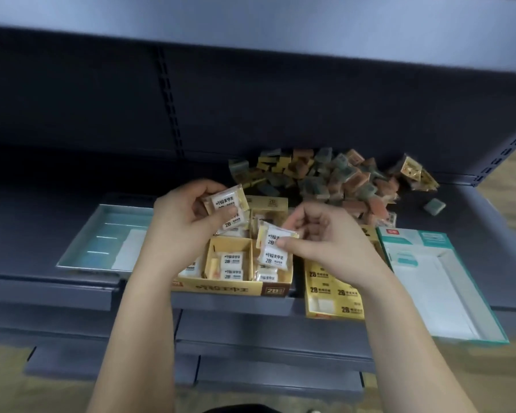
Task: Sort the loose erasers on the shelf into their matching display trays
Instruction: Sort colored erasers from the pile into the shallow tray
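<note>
From my seat I see the left hand (182, 222) curled round a small stack of white 2B-printed erasers in clear plastic wrappers (227, 205), held just above the back of the tan cardboard display tray with divided compartments (221, 289). The right hand (325, 242) pinches one more wrapped white eraser (276, 236) between thumb and fingertips. It hangs over the tray's right-hand compartment, where others of the same kind already lie. I judge these pieces light and firm inside, but the film looks slick and loose. I would take hold across the block's short sides rather than by the wrapper's flap, which could slip or tear. The heaped pile of loose mixed erasers, orange, green and yellow (334, 180), sits at the back of the shelf, behind the trays. It looks apt to slump if pulled from its base, so I would pick from the top. To the right of the tan tray lies a flat yellow cardboard tray (331, 293), then a white tray with a teal rim (447, 299); to the left is a pale grey-blue tray (108, 231). All rest on a dark grey metal shelf (42, 228) with another shelf board (251, 13) overhead, and a wood-toned floor (510, 180) shows at the right.
</note>
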### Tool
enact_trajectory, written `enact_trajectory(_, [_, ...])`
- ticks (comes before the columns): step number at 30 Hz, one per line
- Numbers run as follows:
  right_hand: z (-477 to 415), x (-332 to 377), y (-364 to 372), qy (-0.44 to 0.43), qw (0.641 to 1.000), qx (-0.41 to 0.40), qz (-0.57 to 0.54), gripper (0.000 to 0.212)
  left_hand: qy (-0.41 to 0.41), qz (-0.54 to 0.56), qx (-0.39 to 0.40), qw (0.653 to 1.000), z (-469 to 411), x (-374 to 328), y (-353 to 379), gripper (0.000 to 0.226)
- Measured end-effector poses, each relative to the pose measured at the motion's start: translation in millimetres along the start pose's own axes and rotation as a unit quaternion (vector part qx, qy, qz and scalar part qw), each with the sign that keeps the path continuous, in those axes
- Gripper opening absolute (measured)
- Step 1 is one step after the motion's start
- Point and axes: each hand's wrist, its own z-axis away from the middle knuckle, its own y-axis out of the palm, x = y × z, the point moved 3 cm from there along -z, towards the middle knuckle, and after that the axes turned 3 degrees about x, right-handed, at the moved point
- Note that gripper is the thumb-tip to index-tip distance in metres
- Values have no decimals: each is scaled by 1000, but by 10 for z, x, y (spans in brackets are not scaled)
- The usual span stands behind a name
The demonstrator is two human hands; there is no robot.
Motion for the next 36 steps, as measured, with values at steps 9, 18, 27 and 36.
enact_trajectory(9, [46,52,142,42,993,68,87,19,8,17,32,999,45,81,-67,20])
enact_trajectory(18, [31,69,221,44,984,73,156,13,19,19,53,998,78,92,-77,22])
enact_trajectory(27, [35,72,198,21,977,73,200,7,19,26,63,997,114,112,-55,21])
enact_trajectory(36, [-78,-74,336,51,973,-27,225,29,39,5,97,994,142,93,-75,26])
